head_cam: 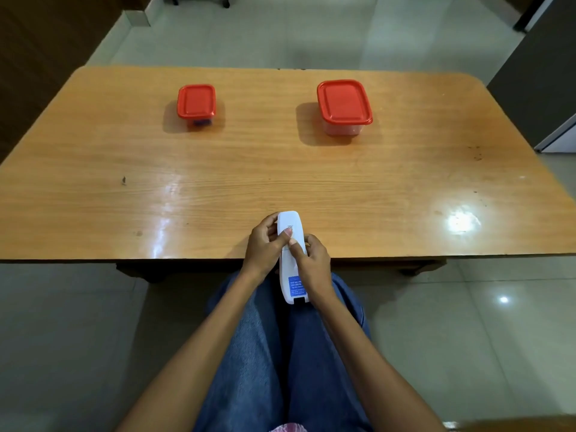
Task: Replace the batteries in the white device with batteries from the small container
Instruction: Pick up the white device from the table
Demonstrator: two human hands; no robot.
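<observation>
I hold the white device [291, 263], a long remote-shaped body with a blue label near its close end, back side up over the table's near edge. My left hand [263, 244] grips its left side with the thumb pressed on the back cover. My right hand [313, 263] grips the right side, thumb also on the cover. The small container [196, 102], clear with a red lid on, stands at the far left of the table; something dark shows through its wall.
A larger clear container [344, 104] with a red lid stands at the far right of the wooden table [124, 182]. My legs in blue jeans are below the table's near edge. A tiled floor surrounds the table, with a grey cabinet at right.
</observation>
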